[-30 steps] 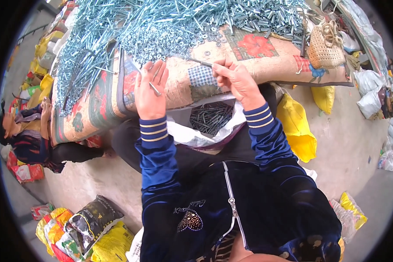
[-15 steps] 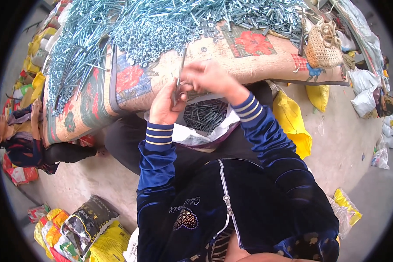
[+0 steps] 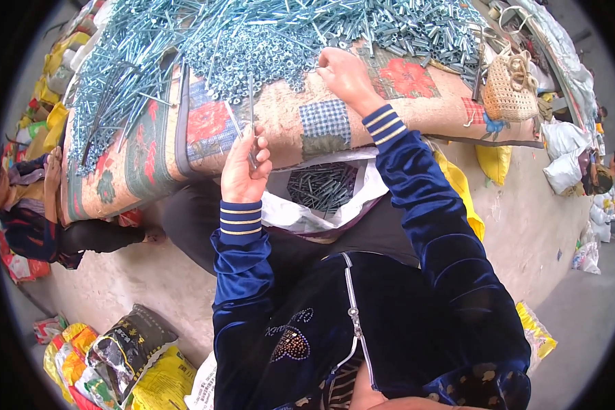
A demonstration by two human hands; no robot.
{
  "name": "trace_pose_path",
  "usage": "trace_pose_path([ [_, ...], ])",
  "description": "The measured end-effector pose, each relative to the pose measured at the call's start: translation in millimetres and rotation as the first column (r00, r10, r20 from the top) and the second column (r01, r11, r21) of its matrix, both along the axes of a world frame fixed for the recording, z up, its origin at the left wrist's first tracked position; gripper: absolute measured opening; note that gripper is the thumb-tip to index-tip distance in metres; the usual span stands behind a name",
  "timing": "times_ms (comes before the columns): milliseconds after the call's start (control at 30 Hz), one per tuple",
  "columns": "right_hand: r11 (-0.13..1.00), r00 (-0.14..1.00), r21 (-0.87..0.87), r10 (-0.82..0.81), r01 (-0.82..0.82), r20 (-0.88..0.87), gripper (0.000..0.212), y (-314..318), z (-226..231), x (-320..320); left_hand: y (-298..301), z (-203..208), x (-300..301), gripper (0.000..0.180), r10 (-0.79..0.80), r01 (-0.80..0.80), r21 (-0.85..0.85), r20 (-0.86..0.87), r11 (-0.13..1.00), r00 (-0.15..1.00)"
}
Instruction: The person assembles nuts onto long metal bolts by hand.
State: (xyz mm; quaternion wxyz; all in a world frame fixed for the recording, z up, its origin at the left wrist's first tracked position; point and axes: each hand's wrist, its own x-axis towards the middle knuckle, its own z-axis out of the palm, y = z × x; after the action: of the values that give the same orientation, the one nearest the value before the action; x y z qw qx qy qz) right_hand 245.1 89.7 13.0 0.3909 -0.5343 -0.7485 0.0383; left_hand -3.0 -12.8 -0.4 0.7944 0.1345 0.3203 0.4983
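Observation:
My left hand (image 3: 246,164) is closed around two slim metal bolts (image 3: 236,121), whose shafts stick up past the fingers. My right hand (image 3: 348,76) reaches to the near edge of the heap of small nuts and washers (image 3: 242,58). Its fingers are pinched together, and what they hold, if anything, is too small to make out. Long thin bolts (image 3: 130,82) lie heaped on the left, and short metal tubes (image 3: 424,31) on the right. In my lap, a white-lined bag (image 3: 359,198) stands open with many dark metal bolts (image 3: 321,184) inside.
A patterned padded cover (image 3: 273,126) lies under the heaps. A woven pouch (image 3: 511,87) sits at the right, with yellow bags (image 3: 492,162) below it. Another person (image 3: 34,205) sits at the left edge. Filled sacks (image 3: 133,352) lie on the floor at lower left.
My right hand has left my left hand and moved up and right to the small-parts heap. My left hand has shifted slightly left and down, still holding metal bolts.

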Motion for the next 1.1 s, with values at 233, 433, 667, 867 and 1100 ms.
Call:
trace_pose_path([
  [233, 0.983, 0.925, 0.163, 0.013, -0.08, 0.381, 0.006, 0.8, -9.1, -8.5, -5.4, -10.3, -7.3, 0.022, -0.016, 0.015, 0.022, 0.017, 1.0, 1.0],
  [433, 0.996, 1.0, -0.087, -0.029, 0.028, -0.012, 0.01, -18.2, -13.1, 21.8, -11.9, -9.6, -4.7, 0.021, -0.005, 0.005, -0.002, 0.011, 1.0, 1.0],
  [667, 0.9, 0.673, -0.334, -0.063, -0.281, -0.737, 0.021, -20.7, -19.1, 46.6, -18.0, -4.6, 14.2, 0.018, -0.054, 0.06, 0.032, -0.155, 0.998, 0.986],
  [867, 0.912, 0.664, -0.257, 0.022, -0.319, -0.747, 0.019, -24.0, 15.0, 19.6, -20.1, 15.1, 21.8, 0.01, -0.065, 0.087, 0.062, -0.295, 0.994, 0.953],
  [1100, 0.832, 0.436, -0.232, 0.013, -0.504, -0.9, 0.019, -49.9, 2.4, -3.0, -22.1, 6.7, 48.8, 0.013, -0.13, 0.152, 0.041, -0.331, 0.987, 0.935],
])
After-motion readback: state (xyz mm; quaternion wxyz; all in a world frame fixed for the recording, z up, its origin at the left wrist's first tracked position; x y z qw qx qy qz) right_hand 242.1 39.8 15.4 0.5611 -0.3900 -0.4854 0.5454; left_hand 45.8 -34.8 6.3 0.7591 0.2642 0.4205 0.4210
